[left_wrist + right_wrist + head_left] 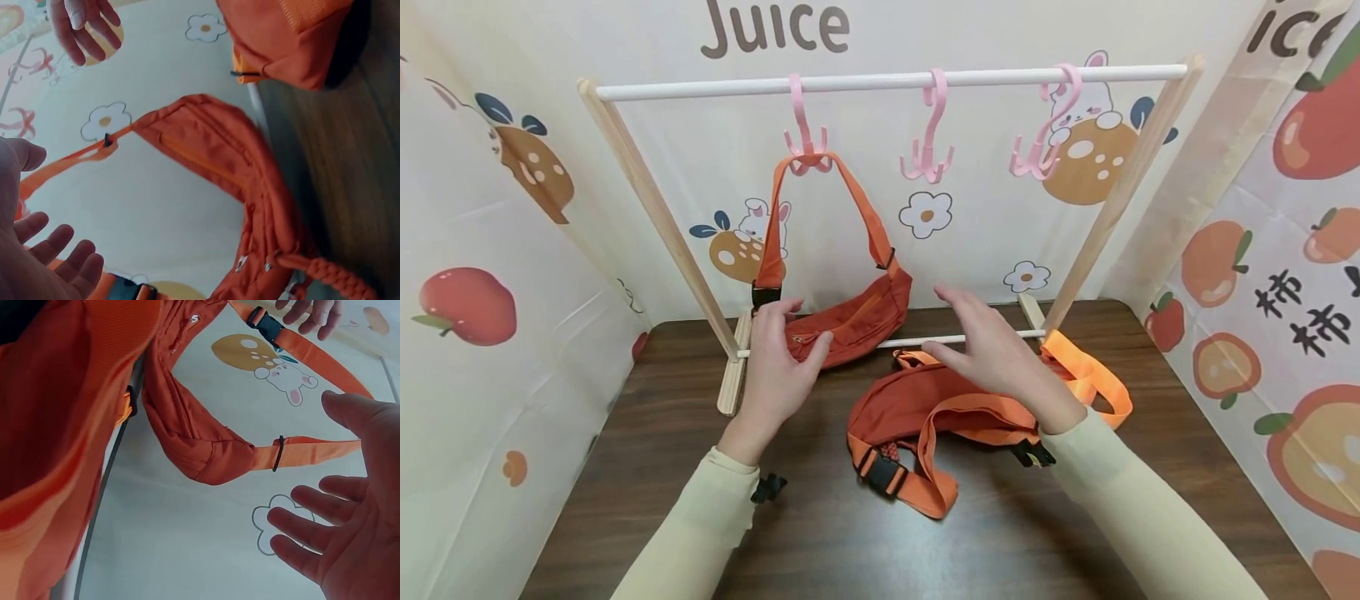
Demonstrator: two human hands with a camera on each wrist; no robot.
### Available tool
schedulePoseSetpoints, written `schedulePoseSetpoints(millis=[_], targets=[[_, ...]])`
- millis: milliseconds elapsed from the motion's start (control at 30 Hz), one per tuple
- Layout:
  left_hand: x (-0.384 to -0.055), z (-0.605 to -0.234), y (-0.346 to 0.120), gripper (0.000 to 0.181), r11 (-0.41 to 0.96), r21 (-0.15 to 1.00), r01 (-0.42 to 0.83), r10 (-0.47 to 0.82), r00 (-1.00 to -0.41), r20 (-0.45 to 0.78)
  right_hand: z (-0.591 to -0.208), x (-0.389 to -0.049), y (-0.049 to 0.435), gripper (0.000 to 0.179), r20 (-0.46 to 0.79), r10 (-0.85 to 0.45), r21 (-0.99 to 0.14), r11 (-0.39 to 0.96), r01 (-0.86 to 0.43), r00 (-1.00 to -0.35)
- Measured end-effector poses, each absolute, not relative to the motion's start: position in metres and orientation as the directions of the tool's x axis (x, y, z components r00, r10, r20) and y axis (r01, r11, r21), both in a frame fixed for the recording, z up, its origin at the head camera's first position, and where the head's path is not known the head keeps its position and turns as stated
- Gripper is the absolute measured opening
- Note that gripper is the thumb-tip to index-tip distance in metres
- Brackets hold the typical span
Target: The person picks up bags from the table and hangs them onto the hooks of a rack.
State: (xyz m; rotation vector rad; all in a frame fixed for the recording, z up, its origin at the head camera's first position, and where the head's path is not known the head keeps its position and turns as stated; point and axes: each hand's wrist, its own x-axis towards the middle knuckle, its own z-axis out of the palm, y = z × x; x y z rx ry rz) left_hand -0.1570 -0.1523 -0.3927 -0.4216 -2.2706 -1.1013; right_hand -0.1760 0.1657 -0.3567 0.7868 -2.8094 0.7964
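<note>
Fingers of the left hand [775,362] are spread and loosely bent, with a gap between thumb and fingertips and nothing gripped; those of the right hand [988,346] are likewise apart and hold nothing. Between the hands, an orange waist bag [880,312] hangs by its strap [860,200] from a pink hook [801,112] on the white rod [865,83] of a rack. In the head view the left fingers overlap the bag's left end, near the black buckle [766,295], while the right fingertips stand clear beyond its right end. Both wrist views show open space between each hand's fingertips and the bag's body. A second orange bag [887,408] lies on the dark table [655,500], partly hidden behind the right hand, with its straps loosely looped.
</note>
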Motion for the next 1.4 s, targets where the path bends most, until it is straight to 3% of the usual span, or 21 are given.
schedulePoseSetpoints(millis=[633,1033,1400], targets=[[-0.138,-0.426,-0.129,0.051,0.605,0.646,0.466,0.181,-0.870,0.459,-0.390,-0.149,0.195,0.085,0.039,-0.489,-0.410,0.788,-0.460,-0.872],[-0.131,-0.434,-0.121,0.051,0.605,0.644,0.469,0.241,-0.878,0.413,-0.414,-0.145,0.204,0.072,0.051,-0.546,-0.255,0.802,-0.540,-0.836],[-0.128,-0.439,-0.115,0.052,0.603,0.654,0.457,0.305,-0.890,0.340,-0.426,-0.145,0.206,0.052,0.036,-0.553,-0.262,0.798,-0.542,-0.832]])
